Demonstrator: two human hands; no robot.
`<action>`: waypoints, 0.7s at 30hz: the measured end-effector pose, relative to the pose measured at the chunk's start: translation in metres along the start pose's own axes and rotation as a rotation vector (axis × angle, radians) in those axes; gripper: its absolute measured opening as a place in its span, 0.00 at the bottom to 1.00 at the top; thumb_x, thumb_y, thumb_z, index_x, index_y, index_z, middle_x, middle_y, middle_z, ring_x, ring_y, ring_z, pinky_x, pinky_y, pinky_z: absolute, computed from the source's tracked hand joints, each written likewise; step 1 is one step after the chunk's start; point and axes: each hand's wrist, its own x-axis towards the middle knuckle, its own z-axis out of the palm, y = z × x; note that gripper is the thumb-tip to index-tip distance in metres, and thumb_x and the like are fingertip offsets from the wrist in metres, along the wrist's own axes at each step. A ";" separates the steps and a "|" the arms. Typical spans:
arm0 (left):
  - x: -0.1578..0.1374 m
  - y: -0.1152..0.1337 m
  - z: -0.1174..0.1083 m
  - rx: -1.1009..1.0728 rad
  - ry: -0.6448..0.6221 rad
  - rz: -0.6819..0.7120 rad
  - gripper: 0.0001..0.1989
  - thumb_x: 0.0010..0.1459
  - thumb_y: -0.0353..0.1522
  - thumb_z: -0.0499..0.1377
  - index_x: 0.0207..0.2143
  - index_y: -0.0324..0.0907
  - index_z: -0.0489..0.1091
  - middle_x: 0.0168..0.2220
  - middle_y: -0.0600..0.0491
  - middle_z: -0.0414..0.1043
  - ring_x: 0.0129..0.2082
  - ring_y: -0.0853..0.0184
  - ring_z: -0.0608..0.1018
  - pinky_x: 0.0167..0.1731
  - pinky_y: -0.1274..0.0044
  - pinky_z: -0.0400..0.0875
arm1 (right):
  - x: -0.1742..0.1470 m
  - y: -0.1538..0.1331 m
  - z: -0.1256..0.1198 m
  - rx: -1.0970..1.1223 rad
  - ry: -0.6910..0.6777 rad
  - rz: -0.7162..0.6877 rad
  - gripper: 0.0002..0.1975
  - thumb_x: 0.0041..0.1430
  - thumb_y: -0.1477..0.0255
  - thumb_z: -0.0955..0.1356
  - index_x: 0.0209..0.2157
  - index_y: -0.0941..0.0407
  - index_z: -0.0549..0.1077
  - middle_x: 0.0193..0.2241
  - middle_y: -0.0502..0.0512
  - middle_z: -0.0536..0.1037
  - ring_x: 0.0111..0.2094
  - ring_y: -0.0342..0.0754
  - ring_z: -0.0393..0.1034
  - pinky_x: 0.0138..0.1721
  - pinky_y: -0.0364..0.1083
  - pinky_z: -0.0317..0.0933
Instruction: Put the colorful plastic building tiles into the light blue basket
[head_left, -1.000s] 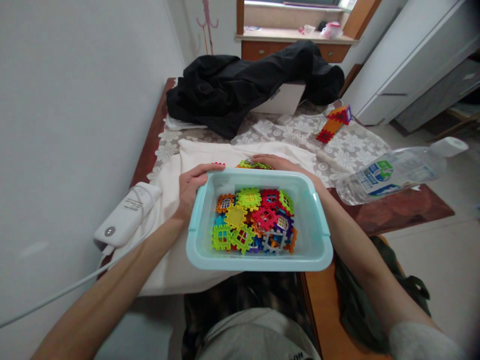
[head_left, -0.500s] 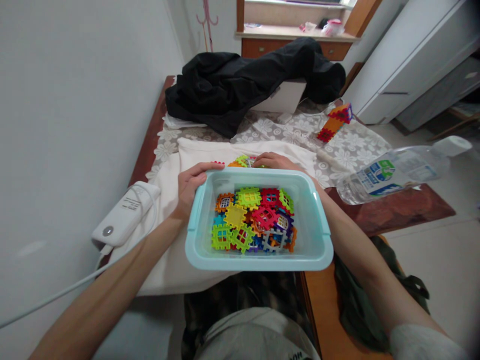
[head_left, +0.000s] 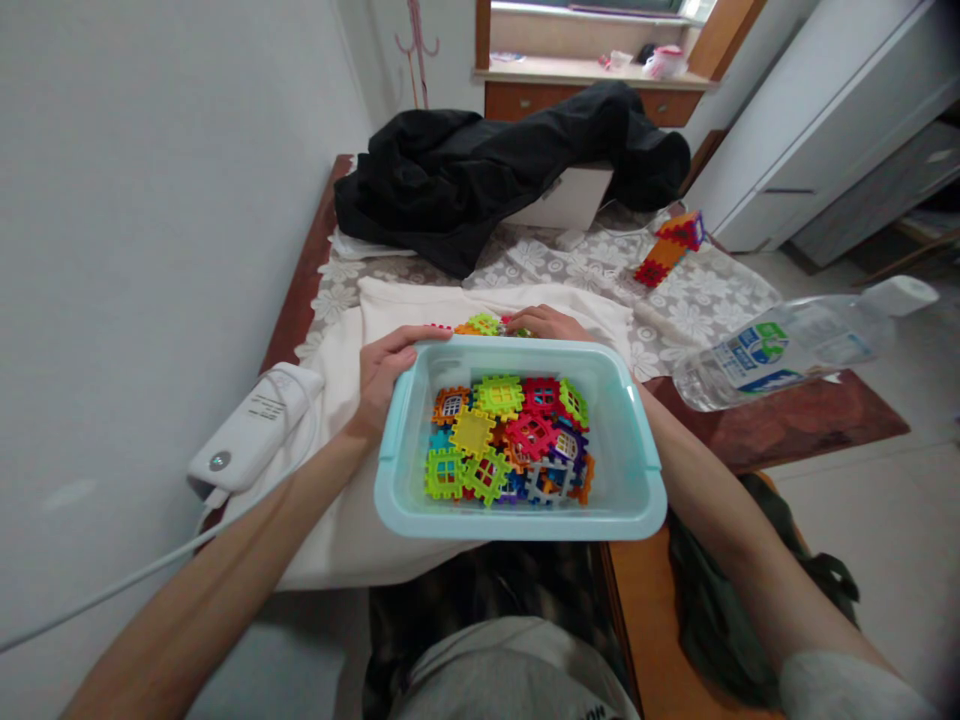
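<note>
A light blue plastic bin (head_left: 394,510) stands tilted toward me, holding a pile of colourful interlocking building pieces (head_left: 517,440), several with window grids. My left hand (head_left: 386,375) grips the bin's upper left corner, thumb over the rim and fingers along its far side. Beyond the far rim, more building pieces (head_left: 480,323) lie on a white cloth (head_left: 405,300). My right hand (head_left: 555,322) reaches around the bin's right side to these pieces. Its fingers curl down over them; the rim hides the lower part, and what they hold cannot be made out.
To the right stands a clear bottle (head_left: 795,345) with a white cap. A small orange and red built shape (head_left: 670,248) is farther back. Black cloth (head_left: 480,170) covers part of the table's far end. At left lie a white power bank (head_left: 255,430) and its cable (head_left: 135,580).
The view shifts very slightly. My right hand's fingers move a little over the pieces behind the bin, while my left hand keeps its grip on the bin.
</note>
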 end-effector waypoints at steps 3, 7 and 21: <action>0.000 0.001 0.000 -0.004 0.004 -0.004 0.16 0.56 0.39 0.61 0.36 0.41 0.87 0.40 0.46 0.87 0.41 0.56 0.83 0.42 0.70 0.78 | 0.002 0.003 0.004 -0.002 0.024 0.019 0.27 0.67 0.63 0.72 0.66 0.50 0.74 0.65 0.62 0.78 0.64 0.62 0.72 0.67 0.62 0.65; 0.000 0.002 0.001 -0.004 0.008 -0.010 0.16 0.55 0.39 0.61 0.36 0.41 0.87 0.39 0.46 0.87 0.41 0.55 0.83 0.42 0.69 0.78 | 0.004 0.010 0.008 0.016 -0.031 -0.073 0.25 0.67 0.63 0.72 0.64 0.50 0.77 0.67 0.60 0.77 0.66 0.63 0.71 0.70 0.64 0.61; 0.000 -0.004 -0.001 -0.028 -0.006 -0.020 0.16 0.57 0.40 0.62 0.38 0.41 0.87 0.41 0.45 0.87 0.42 0.56 0.83 0.43 0.70 0.77 | 0.006 -0.013 -0.017 0.750 0.487 0.162 0.34 0.60 0.42 0.74 0.60 0.48 0.73 0.60 0.61 0.80 0.58 0.58 0.78 0.58 0.59 0.76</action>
